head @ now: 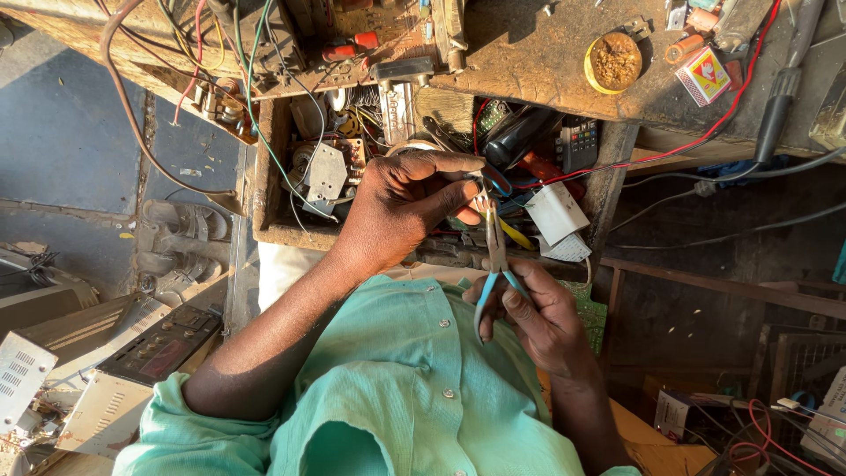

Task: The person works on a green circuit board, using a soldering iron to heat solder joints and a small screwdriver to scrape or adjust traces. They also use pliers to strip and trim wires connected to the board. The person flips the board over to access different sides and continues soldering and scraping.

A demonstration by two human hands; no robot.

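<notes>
Going left to right from the pliers (495,251), we see our left hand (410,207) just left of the nose, its grip pinched shut on something too small to make out. Our right hand (538,317) sits below them, its grip closed round the blue handles (486,304). The pliers look stiff, light steel, best held by those sleeved handles, and they hang in front of the open drawer (273,167) under the tabletop (529,62).

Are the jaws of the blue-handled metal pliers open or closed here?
Cannot tell. The left hand covers the tip of the blue-handled metal pliers; the right hand holds the handles slightly spread.
</notes>
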